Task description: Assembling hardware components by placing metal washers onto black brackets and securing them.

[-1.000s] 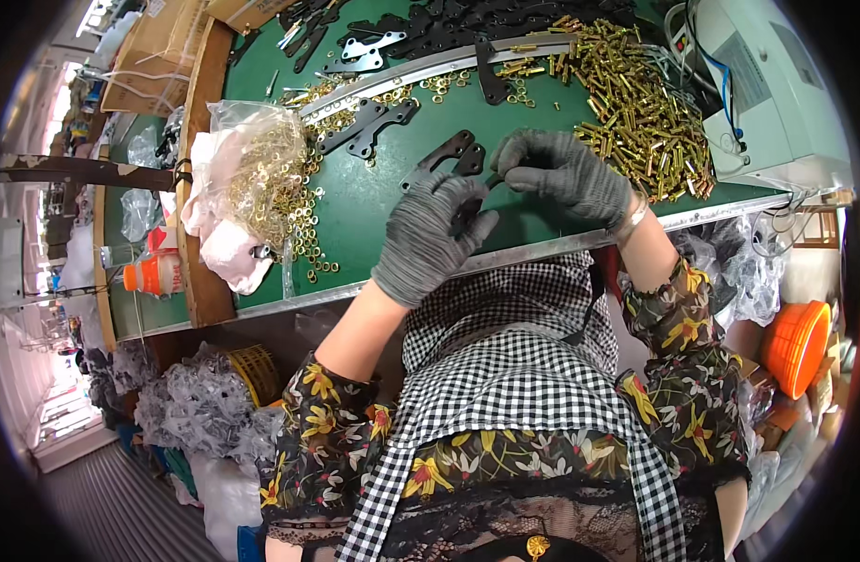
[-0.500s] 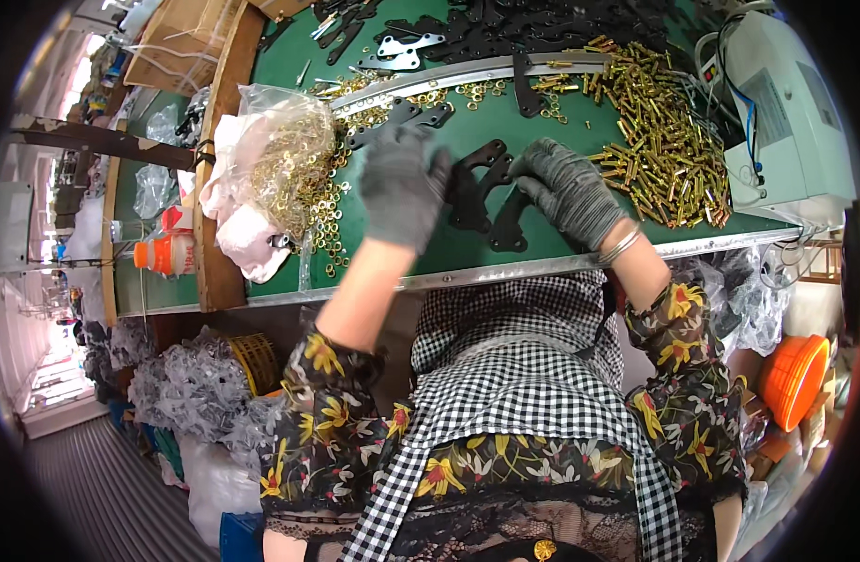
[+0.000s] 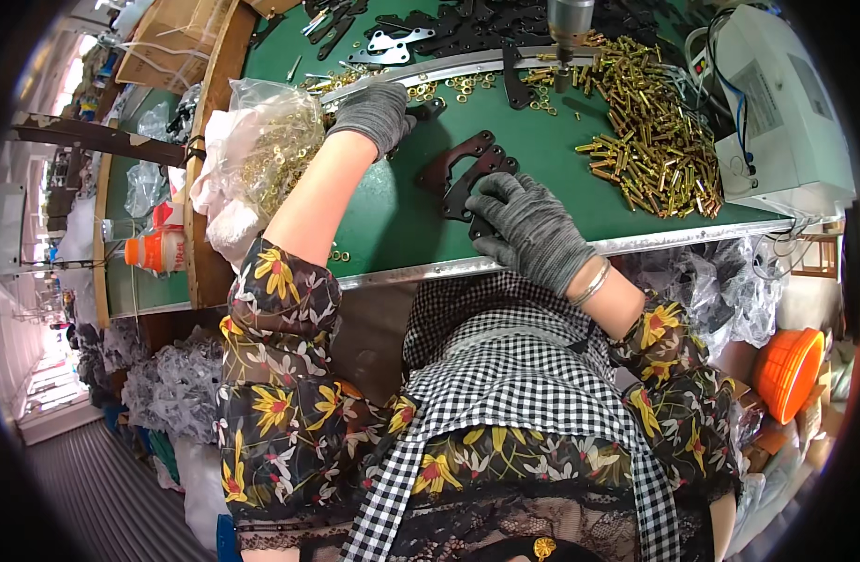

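Both my hands wear dark grey knit gloves. My left hand (image 3: 376, 114) reaches to the metal strip at the left, over the small brass-coloured nuts. Its fingertips are hidden beneath it, and a black metal bracket (image 3: 427, 109) pokes out beside its thumb. Near the table's front edge, my right hand (image 3: 528, 220) grips a black metal bracket (image 3: 481, 184) between thumb and fingers. Against that bracket lies another dark bracket (image 3: 446, 163), with a gap showing between the two.
A metal driver tool (image 3: 569, 33) hangs above the table's far side. Yellowish threaded pins (image 3: 650, 131) form a pile at the right, beside a pale machine box (image 3: 777, 103). Black brackets (image 3: 467, 33) heap at the back. A clear plastic bag (image 3: 275, 131) of nuts lies left.
My left hand has moved up and left to the nuts. My right hand has come slightly left and down, closing on the bracket. The driver tool now shows at the top.
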`<state>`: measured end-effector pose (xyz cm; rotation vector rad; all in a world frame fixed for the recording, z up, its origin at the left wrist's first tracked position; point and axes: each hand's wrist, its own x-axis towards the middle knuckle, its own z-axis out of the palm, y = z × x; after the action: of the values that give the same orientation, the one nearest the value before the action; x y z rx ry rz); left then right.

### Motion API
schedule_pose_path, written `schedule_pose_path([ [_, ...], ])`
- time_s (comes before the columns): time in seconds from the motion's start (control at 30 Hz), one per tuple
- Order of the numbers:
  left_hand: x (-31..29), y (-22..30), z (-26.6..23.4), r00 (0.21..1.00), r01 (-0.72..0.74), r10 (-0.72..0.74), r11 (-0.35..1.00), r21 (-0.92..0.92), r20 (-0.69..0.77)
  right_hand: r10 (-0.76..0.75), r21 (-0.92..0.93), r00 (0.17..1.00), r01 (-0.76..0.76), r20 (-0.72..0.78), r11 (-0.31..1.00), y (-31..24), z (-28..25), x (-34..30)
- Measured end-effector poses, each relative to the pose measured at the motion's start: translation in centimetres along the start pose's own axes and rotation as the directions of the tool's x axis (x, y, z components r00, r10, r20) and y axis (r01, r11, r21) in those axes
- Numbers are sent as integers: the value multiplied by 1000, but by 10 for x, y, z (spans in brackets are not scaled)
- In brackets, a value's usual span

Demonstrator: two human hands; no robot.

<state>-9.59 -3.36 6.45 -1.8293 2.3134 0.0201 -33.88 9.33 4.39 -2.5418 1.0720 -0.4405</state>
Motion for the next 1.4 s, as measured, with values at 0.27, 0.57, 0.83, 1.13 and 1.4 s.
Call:
schedule_pose_path([
  [0.27,5,-17,-5,991,13,8,988,-153,132,109,-85,994,-109,-1,990,-7,-12,44],
  [0.57,17,-6,-15,989,60,-21,958,-279,144,-34,-197,999,41,40,980,5,18,59],
  [0.83,17,42,-22,959,-73,120,980,-187,257,-10,-154,999,18,51,988,2,18,60],
  [1.13,-7,-8,57,971,-167,20,768,-618,-238,8,-235,1000,-11,-14,972,-1,26,52],
  [1.4,11,-11,35,996,-74,41,883,-464,-81,-40,-212,999,33,-27,977,1,6,76],
])
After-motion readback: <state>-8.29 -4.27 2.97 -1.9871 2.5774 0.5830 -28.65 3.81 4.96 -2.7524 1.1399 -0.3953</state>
